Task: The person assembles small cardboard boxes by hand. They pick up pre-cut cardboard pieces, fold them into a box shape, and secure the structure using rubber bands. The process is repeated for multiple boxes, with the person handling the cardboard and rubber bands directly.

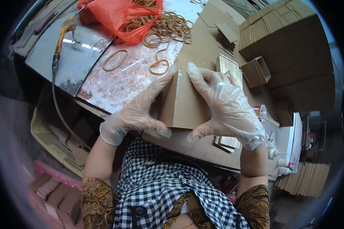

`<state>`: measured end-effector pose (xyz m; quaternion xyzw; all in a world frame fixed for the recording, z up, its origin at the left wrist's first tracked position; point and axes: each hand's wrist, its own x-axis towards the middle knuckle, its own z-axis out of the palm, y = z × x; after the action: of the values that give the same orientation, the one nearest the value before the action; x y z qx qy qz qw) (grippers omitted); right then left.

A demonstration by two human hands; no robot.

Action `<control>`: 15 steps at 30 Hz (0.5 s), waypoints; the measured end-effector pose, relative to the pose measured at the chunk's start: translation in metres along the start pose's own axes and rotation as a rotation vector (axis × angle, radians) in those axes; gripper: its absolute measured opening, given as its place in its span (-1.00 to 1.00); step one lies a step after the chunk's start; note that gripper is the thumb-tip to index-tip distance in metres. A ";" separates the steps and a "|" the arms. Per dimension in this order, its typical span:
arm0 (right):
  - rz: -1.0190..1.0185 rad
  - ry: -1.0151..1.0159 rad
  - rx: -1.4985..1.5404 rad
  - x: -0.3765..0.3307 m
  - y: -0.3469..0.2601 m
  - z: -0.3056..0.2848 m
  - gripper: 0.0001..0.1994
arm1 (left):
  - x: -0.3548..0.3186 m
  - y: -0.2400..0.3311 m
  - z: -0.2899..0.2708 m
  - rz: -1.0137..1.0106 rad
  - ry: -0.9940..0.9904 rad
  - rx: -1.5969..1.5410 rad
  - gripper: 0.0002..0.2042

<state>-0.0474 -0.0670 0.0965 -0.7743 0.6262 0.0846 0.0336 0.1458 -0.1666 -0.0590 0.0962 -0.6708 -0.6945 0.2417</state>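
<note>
A brown cardboard-like box (191, 105) is held between my two gloved hands near the front edge of the table, with one pale edge running along its top. My left hand (141, 108), in a clear thin glove, presses its left side, the thumb at the near end. On the opposite side my right hand (231, 103), gloved the same way, has its fingers along the far part and its thumb at the near corner. The box's underside is hidden. Just beyond lie two loose rubber bands (159, 72), (105, 65).
A red plastic bag (111, 19) spills a heap of rubber bands (172, 28). An orange-handled corded tool (59, 40) lies far left. At right are a large banded brown block (294, 57), a small open box (256, 72) and thin panels (227, 142). A yellow crate (40, 124) stands lower left.
</note>
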 end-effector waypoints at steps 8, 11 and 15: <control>0.233 0.709 1.059 -0.067 0.034 0.044 0.02 | -0.015 0.010 -0.011 0.122 0.142 0.265 0.56; 0.300 0.682 1.232 -0.089 0.033 0.086 0.01 | -0.010 0.038 -0.008 0.166 0.140 0.396 0.59; 0.210 0.603 1.044 -0.088 0.013 0.116 0.10 | 0.010 0.089 0.014 0.145 0.061 0.609 0.51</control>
<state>-0.0884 0.0331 -0.0017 -0.5796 0.6398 -0.4536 0.2214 0.1492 -0.1567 0.0307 0.1370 -0.8456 -0.4392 0.2707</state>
